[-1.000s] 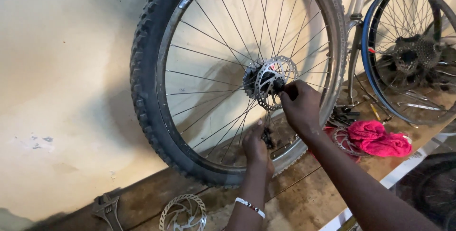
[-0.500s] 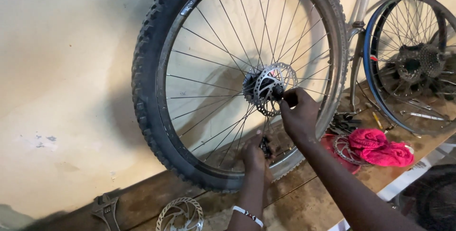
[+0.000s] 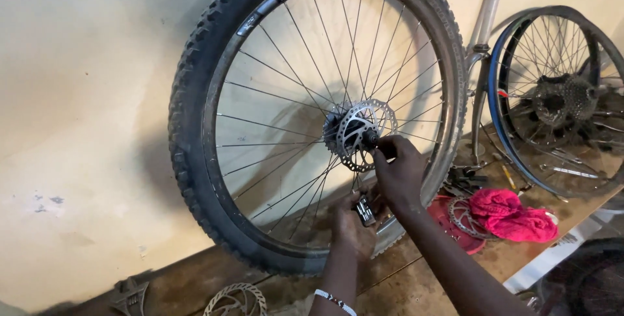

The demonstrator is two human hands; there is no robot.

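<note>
A knobby-tyred bicycle wheel (image 3: 312, 114) stands upright on the wooden surface (image 3: 416, 290), leaning against the pale wall so its hub faces outward within reach. The right hand (image 3: 398, 171) pinches its fingers closed on the axle end at the centre of the disc brake rotor (image 3: 359, 132), apparently to grip or turn it. The left hand (image 3: 354, 225), lower down near the rim, wraps its fingers around a small metal folding tool (image 3: 364, 212). A red rag (image 3: 513, 215) and a loose rotor (image 3: 235, 300) lie nearby
</note>
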